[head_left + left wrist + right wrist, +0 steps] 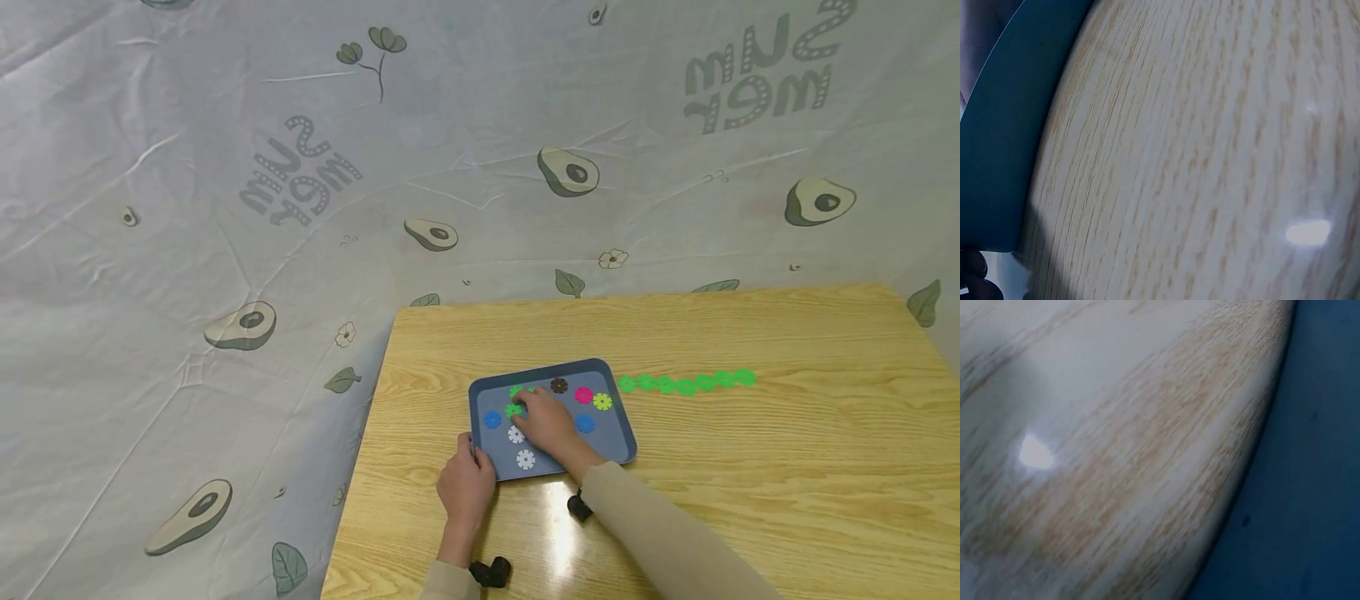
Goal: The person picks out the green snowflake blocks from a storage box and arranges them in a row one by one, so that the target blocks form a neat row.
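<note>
A blue-grey tray [551, 472] lies on the table with several notched plastic discs in it. My left hand [467, 483] grips the tray's near left corner, thumb by the rim and fingers along the outer side. Inside the tray, my right hand [550, 423] reaches over the left part, thumb and index finger apart around a green disc [513, 411]. Another green disc [516, 392] sits just beyond, partly covered by the fingers. A white disc [515, 435] is right below the thumb. Both wrist views show mainly tabletop and tray wall [1013, 137].
A row of green discs [686, 387] stretches rightward from the tray on the wooden table [787, 467]. Also in the tray are blue [492, 419], brown [558, 385], pink [583, 395] and yellow-green [602, 402] discs. A patterned cloth [480, 167] hangs behind the table.
</note>
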Demonstrator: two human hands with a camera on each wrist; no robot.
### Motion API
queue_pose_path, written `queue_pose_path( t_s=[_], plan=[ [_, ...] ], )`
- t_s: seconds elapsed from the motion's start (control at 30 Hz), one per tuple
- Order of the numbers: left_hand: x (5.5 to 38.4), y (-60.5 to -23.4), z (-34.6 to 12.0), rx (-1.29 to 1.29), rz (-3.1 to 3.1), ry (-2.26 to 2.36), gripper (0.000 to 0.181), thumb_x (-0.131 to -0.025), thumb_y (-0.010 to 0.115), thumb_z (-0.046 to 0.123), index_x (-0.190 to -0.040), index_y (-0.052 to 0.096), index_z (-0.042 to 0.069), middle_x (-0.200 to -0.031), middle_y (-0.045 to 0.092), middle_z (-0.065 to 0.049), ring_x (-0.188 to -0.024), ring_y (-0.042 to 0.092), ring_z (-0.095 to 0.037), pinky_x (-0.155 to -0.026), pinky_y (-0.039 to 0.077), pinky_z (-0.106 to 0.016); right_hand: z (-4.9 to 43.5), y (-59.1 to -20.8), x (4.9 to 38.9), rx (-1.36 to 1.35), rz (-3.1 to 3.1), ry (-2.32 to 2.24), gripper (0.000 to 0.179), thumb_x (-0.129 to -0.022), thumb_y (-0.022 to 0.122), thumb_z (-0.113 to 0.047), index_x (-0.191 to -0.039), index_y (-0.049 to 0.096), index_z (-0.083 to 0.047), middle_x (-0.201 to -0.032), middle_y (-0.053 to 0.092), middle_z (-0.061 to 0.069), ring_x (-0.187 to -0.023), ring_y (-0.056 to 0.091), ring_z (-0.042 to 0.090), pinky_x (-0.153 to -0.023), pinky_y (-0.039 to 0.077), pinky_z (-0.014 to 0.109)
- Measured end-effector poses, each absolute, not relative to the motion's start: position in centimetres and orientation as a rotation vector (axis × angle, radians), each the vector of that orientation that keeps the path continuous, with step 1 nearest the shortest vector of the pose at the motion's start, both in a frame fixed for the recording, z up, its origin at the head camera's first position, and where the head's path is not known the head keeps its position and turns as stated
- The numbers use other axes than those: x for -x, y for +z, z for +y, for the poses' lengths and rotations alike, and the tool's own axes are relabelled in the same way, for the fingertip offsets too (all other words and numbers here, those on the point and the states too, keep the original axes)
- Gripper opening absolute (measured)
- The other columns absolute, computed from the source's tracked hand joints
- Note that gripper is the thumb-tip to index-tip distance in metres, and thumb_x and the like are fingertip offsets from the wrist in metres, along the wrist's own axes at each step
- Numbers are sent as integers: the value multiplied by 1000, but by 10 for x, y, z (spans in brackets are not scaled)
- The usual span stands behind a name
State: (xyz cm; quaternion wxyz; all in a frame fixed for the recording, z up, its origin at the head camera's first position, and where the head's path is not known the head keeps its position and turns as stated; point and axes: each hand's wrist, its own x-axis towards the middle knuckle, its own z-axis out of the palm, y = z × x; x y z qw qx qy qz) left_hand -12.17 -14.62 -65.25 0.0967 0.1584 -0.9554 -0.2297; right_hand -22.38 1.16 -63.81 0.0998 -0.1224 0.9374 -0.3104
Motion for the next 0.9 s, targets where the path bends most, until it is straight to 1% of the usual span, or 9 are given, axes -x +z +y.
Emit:
queue_pose_path(
  t_s=[0.2,0.4,0.53,0.63,0.77,0.9],
  plan=[
    [122,-651,-146,-469,-2822,-697,24,-95,63,18,-117,68,9,-55,51,0,-42,42,-15,-40,30,-35,11,-633,225,397,2759,-867,34,-93,78,-26,-123,72,-10,-111,64,11,-88,66,27,-77,55,46],
    [123,-651,-146,-487,-2842,-705,24,-97,63,20,-119,67,11,-57,54,-2,-44,44,-16,-41,32,-36,9,-632,226,393,2733,-858,36,-91,78,-24,-121,69,-7,-113,61,11,-85,64,25,-77,54,45],
    [122,-652,-146,-482,-2831,-699,25,-96,64,19,-118,67,10,-57,54,-3,-43,45,-17,-41,32,-37,9,-631,225,367,2733,-873,34,-89,79,-22,-119,69,-8,-114,61,9,-89,64,24,-79,54,45],
    [122,-652,-146,-482,-2827,-701,25,-95,63,18,-118,67,9,-57,53,-3,-44,44,-17,-41,31,-37,8,-631,225,376,2740,-883,32,-88,80,-20,-116,68,-10,-114,64,8,-92,64,23,-80,54,45],
    [121,-651,-146,-480,-2828,-716,25,-96,63,18,-118,67,9,-56,52,-1,-43,43,-16,-41,30,-36,7,-630,225,417,2756,-895,29,-87,80,-17,-113,68,-12,-106,69,4,-87,64,19,-76,53,43],
    [121,-651,-146,-470,-2824,-720,24,-96,63,17,-118,67,8,-55,51,-1,-43,43,-16,-40,30,-35,8,-630,225,432,2759,-916,23,-90,76,-15,-111,67,-14,-90,67,-2,-74,59,14,-68,50,38]
  ],
)
